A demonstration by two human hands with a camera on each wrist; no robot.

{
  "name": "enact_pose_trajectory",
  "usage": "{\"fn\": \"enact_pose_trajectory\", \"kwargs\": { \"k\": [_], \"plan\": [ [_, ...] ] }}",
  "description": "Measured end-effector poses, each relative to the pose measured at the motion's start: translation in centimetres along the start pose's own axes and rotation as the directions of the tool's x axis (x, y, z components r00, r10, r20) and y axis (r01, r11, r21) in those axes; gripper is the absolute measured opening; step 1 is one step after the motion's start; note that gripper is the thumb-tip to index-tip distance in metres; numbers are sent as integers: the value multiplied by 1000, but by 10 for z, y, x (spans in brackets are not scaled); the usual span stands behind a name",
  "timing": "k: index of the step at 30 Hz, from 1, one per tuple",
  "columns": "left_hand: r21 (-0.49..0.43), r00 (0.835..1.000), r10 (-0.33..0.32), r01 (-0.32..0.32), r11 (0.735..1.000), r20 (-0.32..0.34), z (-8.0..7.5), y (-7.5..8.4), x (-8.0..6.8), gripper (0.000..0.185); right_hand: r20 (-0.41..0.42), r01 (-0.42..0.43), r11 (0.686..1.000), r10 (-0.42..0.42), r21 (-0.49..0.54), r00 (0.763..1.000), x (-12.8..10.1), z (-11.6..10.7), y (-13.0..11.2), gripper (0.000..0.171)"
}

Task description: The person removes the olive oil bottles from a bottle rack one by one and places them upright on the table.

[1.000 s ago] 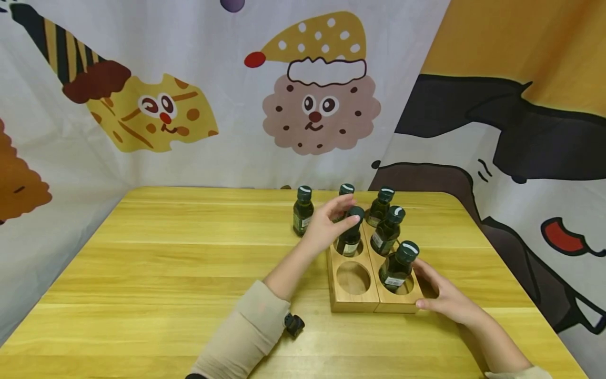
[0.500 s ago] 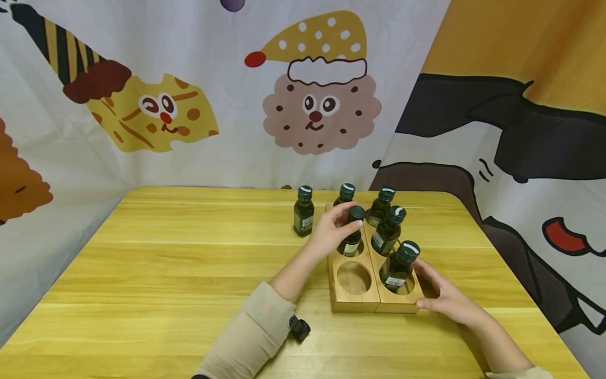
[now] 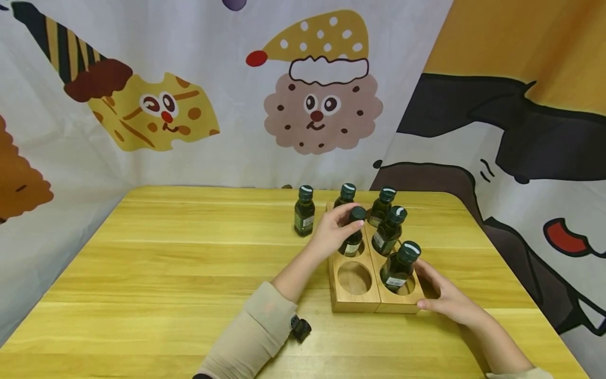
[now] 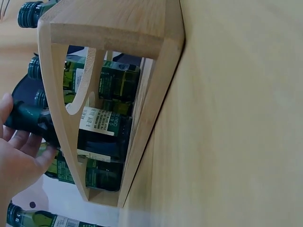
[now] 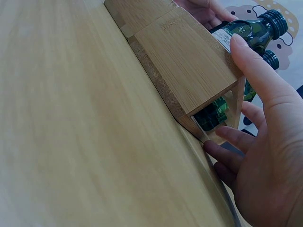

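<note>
Hidden: left hand [image 3: 333,230] is covering part of the green glass bottle [image 3: 352,238] it is gripping.
Rack: right hand [image 3: 446,299], fingers straight, is steadying the bamboo rack [image 3: 374,300].

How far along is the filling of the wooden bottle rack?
Four bottles stand in the wooden rack. The left hand grips a fifth bottle in the middle left hole; the right hand steadies the rack. Left: one empty hole, one bottle standing on the table.

bottle labels [image 3: 351,249] too small to read, rack's far holes [image 3: 374,210] hidden — bottles, left hand
</note>
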State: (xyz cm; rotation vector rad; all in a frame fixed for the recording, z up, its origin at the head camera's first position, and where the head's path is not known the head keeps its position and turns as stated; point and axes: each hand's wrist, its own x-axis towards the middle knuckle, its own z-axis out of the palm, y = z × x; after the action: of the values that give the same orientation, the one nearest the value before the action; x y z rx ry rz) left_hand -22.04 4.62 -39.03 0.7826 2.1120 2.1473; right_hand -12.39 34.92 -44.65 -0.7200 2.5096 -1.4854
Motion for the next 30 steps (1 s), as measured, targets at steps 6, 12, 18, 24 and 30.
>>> {"fn": "enact_pose_trajectory", "kwargs": {
  "k": [6,12,18,24,30],
  "plan": [
    [-1,999,48,-48,999,-8,0,8,0,37,1,-3,1000,3,0,1000,0,0,-1,87],
    [18,996,82,-82,997,-35,-2,29,-1,37,-1,-13,1000,13,-2,1000,1,-1,-3,87],
    [25,995,70,-69,997,-64,-10,47,-2,39,0,-15,1000,15,-3,1000,1,-1,-3,87],
    [16,994,82,-81,997,-70,-18,57,-3,39,0,-16,1000,16,-5,1000,1,-1,-3,86],
    [30,995,75,-74,997,-63,-27,62,-9,41,2,-25,1000,26,-3,1000,0,-1,-3,87]
  ]
}}
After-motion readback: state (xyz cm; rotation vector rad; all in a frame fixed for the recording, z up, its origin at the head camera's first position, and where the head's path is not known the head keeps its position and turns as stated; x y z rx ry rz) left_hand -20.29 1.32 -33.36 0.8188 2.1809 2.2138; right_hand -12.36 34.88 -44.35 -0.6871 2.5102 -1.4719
